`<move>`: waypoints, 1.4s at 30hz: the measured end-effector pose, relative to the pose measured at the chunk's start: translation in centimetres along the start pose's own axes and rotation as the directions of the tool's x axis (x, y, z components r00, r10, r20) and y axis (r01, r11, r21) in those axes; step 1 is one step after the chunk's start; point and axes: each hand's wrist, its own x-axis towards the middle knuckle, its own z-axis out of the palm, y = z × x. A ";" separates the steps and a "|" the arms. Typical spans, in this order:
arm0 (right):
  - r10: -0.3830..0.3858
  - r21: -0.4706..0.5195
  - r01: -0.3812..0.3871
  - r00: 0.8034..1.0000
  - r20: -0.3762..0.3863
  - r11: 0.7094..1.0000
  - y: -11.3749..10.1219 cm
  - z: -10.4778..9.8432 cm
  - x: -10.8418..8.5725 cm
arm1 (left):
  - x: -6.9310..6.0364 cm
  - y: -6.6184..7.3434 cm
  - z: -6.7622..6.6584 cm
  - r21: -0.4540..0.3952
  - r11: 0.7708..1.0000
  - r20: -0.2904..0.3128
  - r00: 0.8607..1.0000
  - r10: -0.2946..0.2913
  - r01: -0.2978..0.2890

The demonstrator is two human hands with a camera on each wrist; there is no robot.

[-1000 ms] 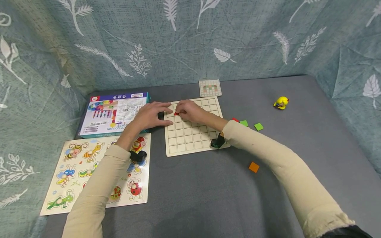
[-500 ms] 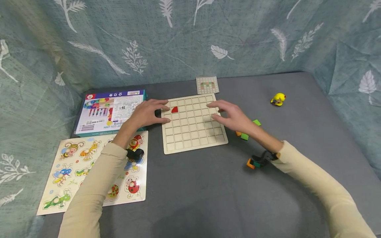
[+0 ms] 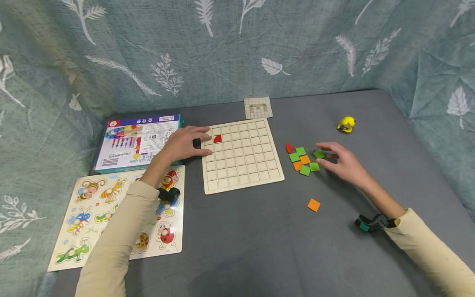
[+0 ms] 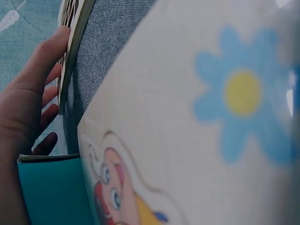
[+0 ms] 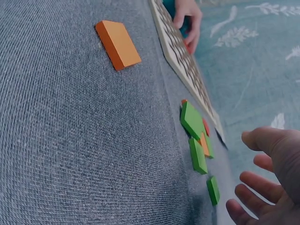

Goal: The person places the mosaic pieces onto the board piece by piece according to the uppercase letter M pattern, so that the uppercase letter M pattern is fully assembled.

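Note:
A wooden grid board lies mid-table with one red quarter-round tile in a cell near its upper left. My left hand rests at the board's left edge, thumb and fingers spread. Over the loose tiles right of the board, my right hand is spread around a green tile, its thumb near another green tile; contact cannot be told. Several green and orange tiles and a red one lie together there. In the right wrist view, the right hand holds nothing visible.
A small pattern card lies behind the board. An insect puzzle board and a printed box are at the left. A yellow toy stands back right; a single orange tile lies nearer the front.
My right hand has let go of the red tile in the grid and moved right, off the board and over to the loose tiles. My left hand has stayed at the board's left edge.

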 end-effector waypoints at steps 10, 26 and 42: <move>0.010 0.005 -0.010 1.000 0.015 1.000 0.3 0.1 0.2 | 0.0 0.0 0.1 0.015 1.000 -0.009 1.000 -0.003 0.003; -0.020 -0.034 0.022 0.998 0.067 0.999 -0.9 1.0 2.2 | 0.0 -0.1 0.1 0.011 1.000 -0.008 1.000 0.001 -0.001; -0.213 -0.073 0.236 0.948 0.236 0.969 -5.2 5.4 6.7 | -0.3 0.1 0.1 0.014 1.000 -0.026 1.000 0.015 -0.015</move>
